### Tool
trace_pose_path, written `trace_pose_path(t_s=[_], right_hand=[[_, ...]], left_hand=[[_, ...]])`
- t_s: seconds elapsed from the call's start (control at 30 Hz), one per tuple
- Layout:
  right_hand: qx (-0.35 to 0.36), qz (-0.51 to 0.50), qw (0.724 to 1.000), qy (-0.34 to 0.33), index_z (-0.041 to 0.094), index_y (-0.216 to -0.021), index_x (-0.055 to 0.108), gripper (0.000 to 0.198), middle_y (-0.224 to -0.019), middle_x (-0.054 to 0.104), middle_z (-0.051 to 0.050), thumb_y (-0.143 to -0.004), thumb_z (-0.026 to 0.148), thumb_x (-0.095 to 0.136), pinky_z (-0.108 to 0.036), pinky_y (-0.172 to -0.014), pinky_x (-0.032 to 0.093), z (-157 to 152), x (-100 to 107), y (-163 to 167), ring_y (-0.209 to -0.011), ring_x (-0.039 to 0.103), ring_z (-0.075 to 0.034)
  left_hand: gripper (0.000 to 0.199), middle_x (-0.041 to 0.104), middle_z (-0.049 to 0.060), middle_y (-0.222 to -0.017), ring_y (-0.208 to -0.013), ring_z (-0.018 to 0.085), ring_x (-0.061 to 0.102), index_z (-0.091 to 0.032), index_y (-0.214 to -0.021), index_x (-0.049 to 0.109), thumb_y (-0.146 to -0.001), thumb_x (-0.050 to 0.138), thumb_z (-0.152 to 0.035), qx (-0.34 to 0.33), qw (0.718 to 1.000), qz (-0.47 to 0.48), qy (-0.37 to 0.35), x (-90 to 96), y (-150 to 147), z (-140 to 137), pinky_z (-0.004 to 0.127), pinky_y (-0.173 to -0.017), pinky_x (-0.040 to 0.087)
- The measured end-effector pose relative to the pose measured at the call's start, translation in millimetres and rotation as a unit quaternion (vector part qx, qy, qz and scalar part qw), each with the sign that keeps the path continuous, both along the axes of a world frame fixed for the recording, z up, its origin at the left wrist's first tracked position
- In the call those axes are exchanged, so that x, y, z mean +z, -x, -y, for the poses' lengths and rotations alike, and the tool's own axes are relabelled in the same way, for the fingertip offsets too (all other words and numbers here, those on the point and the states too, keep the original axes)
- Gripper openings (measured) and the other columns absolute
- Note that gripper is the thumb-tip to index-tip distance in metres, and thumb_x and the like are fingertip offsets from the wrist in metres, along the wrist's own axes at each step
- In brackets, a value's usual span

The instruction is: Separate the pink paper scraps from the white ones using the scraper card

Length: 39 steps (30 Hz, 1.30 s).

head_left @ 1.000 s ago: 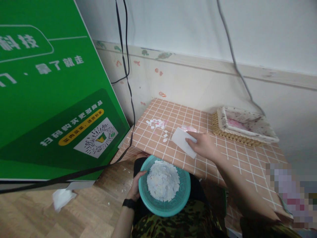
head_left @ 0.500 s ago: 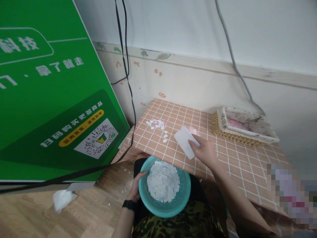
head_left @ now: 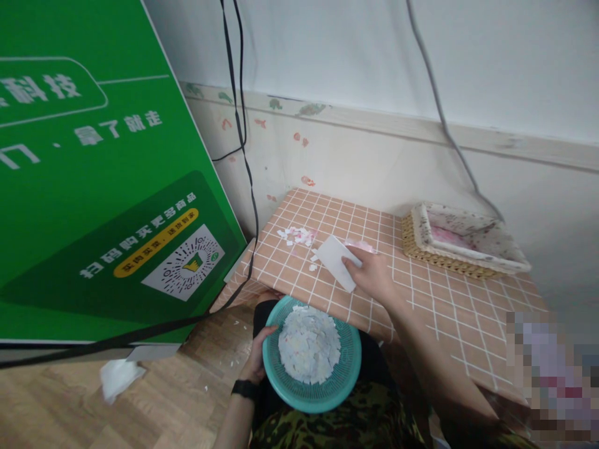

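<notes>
nearest, a teal basket [head_left: 312, 405] sits on the person's lap below the worktop [head_left: 449, 312], with a mound of pale paper scraps [head_left: 309, 343] inside it. the left hand [head_left: 257, 357] grips its left rim, thumb over the edge. farther up, the right hand [head_left: 370, 273] holds a white card [head_left: 337, 263] pinched at one side, thumb on its upper face, above or on the worktop; whether its edge touches is hard to tell. a couple of stray bits [head_left: 313, 267] lie just beside the card, a loose cluster of small white and pink pieces [head_left: 299, 236] lies farther left, and a pinkish patch [head_left: 359, 245] shows just behind the card. beyond to the right, near the wall, stands a lined wicker basket [head_left: 449, 267].

the step in hand looks like gathering small pieces with the card; the next move seems to call for a low, flat edge behind the bits and a steady basket.
</notes>
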State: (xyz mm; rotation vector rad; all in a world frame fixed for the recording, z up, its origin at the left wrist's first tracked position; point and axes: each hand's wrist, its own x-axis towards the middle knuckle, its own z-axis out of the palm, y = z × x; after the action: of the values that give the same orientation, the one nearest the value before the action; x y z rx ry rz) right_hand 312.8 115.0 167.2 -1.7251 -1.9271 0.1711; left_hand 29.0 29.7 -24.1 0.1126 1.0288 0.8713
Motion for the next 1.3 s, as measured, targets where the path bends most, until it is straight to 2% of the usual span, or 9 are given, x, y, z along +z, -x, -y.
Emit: trace_pose_path(t_s=[0.23,0.5,0.63,0.7,0.8,0.87,0.97,1.1,1.3], right_hand=[[-0.007,-0.027,0.999,0.015,0.020,-0.111,0.066,0.033,-0.092,0.072,-0.007,-0.084,0.030,0.049,-0.031,-0.068,0.047,17.8,0.0,1.5,-0.078,0.065,-0.023],[0.001,-0.062,0.998,0.019,0.020,-0.110,0.066,0.032,-0.095,0.072,-0.007,-0.086,0.031,0.048,-0.033,-0.067,0.048,23.3,-0.5,7.9,-0.077,0.065,-0.022],[0.058,-0.094,0.993,0.050,0.020,-0.108,0.067,0.030,-0.099,0.071,-0.007,-0.086,0.028,0.048,-0.034,-0.072,0.049,24.6,-2.0,7.4,-0.082,0.065,-0.022],[0.058,-0.106,0.991,0.054,0.020,-0.110,0.067,0.032,-0.103,0.070,-0.007,-0.086,0.029,0.048,-0.034,-0.073,0.049,24.3,-3.1,5.3,-0.084,0.065,-0.023],[-0.013,-0.094,0.995,0.020,0.020,-0.113,0.066,0.034,-0.105,0.070,-0.008,-0.086,0.033,0.049,-0.036,-0.076,0.049,17.7,-3.7,0.7,-0.088,0.065,-0.025],[-0.036,-0.075,0.997,-0.004,0.020,-0.114,0.065,0.035,-0.108,0.069,-0.008,-0.087,0.033,0.048,-0.037,-0.079,0.048,9.0,-3.4,-0.7,-0.093,0.064,-0.026],[-0.023,-0.038,0.999,-0.020,0.020,-0.115,0.064,0.034,-0.108,0.068,-0.009,-0.087,0.029,0.047,-0.037,-0.080,0.046,-6.1,-2.5,1.9,-0.095,0.063,-0.026],[0.000,0.000,1.000,0.003,0.019,-0.114,0.065,0.034,-0.095,0.071,-0.010,-0.086,0.024,0.047,-0.034,-0.072,0.046,-15.6,-0.1,5.9,-0.083,0.065,-0.024],[0.034,-0.011,0.999,0.006,0.021,-0.108,0.068,0.030,-0.101,0.070,-0.008,-0.085,0.026,0.049,-0.035,-0.075,0.046,-7.0,0.5,-0.7,-0.086,0.064,-0.023]], left_hand=[[0.014,0.073,0.008,-0.065,-0.057,0.019,0.064,-0.011,-0.071,0.069,-0.071,0.068,-0.025,-0.013,1.000,0.006,0.006,8.3,-2.6,-0.1,0.032,-0.065,0.050],[0.020,0.074,0.009,-0.069,-0.061,0.021,0.065,-0.010,-0.081,0.070,-0.073,0.067,-0.028,-0.016,1.000,0.017,-0.011,1.1,-1.0,0.0,0.034,-0.068,0.050],[0.023,0.074,0.010,-0.070,-0.062,0.022,0.066,-0.009,-0.080,0.071,-0.072,0.067,-0.029,-0.022,0.999,0.030,-0.004,1.5,-0.8,0.4,0.035,-0.069,0.051],[0.021,0.074,0.010,-0.070,-0.062,0.023,0.066,-0.010,-0.079,0.070,-0.071,0.067,-0.029,-0.015,0.999,0.032,0.003,3.7,-0.5,-0.6,0.037,-0.070,0.051],[0.018,0.074,0.008,-0.070,-0.063,0.024,0.067,-0.012,-0.077,0.070,-0.071,0.068,-0.028,0.006,1.000,0.020,0.001,10.0,2.2,-3.8,0.038,-0.072,0.051],[0.019,0.074,0.009,-0.071,-0.065,0.025,0.067,-0.011,-0.079,0.070,-0.072,0.067,-0.028,0.005,1.000,0.015,-0.004,16.7,6.0,-7.0,0.038,-0.073,0.050],[0.020,0.074,0.011,-0.071,-0.068,0.027,0.068,-0.009,-0.082,0.071,-0.072,0.066,-0.026,-0.003,1.000,0.005,-0.010,30.1,13.8,-12.4,0.038,-0.074,0.049],[0.014,0.074,0.009,-0.068,-0.065,0.026,0.068,-0.010,-0.077,0.071,-0.069,0.068,-0.020,0.024,0.999,-0.017,-0.017,46.6,25.6,-18.4,0.037,-0.071,0.050],[0.011,0.074,0.007,-0.066,-0.060,0.022,0.067,-0.010,-0.073,0.071,-0.069,0.068,-0.020,0.046,0.998,-0.048,-0.022,52.8,35.9,-21.3,0.032,-0.063,0.052]])
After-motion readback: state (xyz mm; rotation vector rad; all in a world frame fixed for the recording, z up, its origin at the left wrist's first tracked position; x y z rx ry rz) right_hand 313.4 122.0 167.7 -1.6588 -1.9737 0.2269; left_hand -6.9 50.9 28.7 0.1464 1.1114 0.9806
